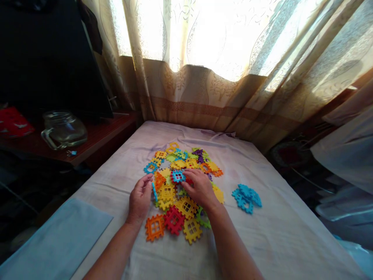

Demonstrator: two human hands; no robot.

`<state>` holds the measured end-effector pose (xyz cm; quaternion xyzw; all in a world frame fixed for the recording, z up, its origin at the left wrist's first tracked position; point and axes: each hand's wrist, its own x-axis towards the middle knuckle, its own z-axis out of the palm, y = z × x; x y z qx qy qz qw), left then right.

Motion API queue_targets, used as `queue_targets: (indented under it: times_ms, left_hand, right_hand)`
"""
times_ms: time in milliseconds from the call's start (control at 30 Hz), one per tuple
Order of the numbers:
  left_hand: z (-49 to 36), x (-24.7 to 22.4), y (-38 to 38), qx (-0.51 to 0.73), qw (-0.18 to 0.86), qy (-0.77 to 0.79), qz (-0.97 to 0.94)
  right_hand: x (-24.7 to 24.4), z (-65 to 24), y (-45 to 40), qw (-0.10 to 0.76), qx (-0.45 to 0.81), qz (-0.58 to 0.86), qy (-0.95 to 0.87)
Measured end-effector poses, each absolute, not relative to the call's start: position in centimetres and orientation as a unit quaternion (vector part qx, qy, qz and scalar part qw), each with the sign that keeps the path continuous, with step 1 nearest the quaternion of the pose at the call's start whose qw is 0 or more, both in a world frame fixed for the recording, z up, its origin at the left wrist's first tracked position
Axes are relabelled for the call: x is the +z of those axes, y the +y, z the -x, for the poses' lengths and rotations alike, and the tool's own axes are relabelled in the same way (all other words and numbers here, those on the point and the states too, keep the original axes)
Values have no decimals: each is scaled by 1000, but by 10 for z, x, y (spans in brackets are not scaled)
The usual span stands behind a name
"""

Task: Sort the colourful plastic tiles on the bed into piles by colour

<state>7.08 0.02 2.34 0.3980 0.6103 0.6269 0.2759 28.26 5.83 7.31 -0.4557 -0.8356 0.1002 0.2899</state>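
A heap of colourful plastic interlocking tiles with notched edges lies in front of me. My left hand [140,199] is at the heap's left side, fingers curled and closed on a blue tile [154,192] seen nearly edge-on. Over the middle of the heap, my right hand [200,187] grips a blue window tile [178,176] by its right side; red shows through its openings. Closest to me lie an orange window tile [155,227], a red window tile [174,220] and a yellow window tile [192,230]. My right hand hides part of the heap.
A separate small pile of blue tiles [247,197] lies to the right on the pale sheet [279,233]. At left are a light-blue flat sheet [58,241] and a wooden desk [116,130] with a glass jug [64,130] and dark screen [49,58]. A curtain [204,87] hangs behind.
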Motion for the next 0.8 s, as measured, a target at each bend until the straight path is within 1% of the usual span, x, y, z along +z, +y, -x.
queue_targets:
  times_ms: [100, 200, 433, 533, 567, 633, 733, 800]
  left_hand:
    - [-71, 24, 0, 625, 277, 609, -402]
    - [-71, 25, 0, 624, 279, 609, -403]
    - [-68, 23, 2, 616, 282, 620, -397]
    - [-67, 21, 3, 614, 281, 620, -400]
    - [-67, 21, 3, 614, 279, 619, -402]
    - [-66, 19, 3, 614, 277, 619, -404]
    - [-65, 17, 4, 610, 277, 621, -407]
    - [-64, 16, 4, 605, 276, 625, -408]
  right_hand:
    - [70, -269, 54, 264, 65, 463, -844]
    - [67, -261, 51, 261, 51, 475, -839]
    - [81, -274, 58, 327, 106, 499, -796]
    - [94, -311, 69, 362, 140, 575, -721]
    - [98, -328, 72, 360, 143, 615, -686]
    - [102, -364, 76, 333, 128, 696, -623]
    - [104, -408, 76, 231, 95, 793, -556]
    - [103, -423, 72, 169, 88, 825, -532]
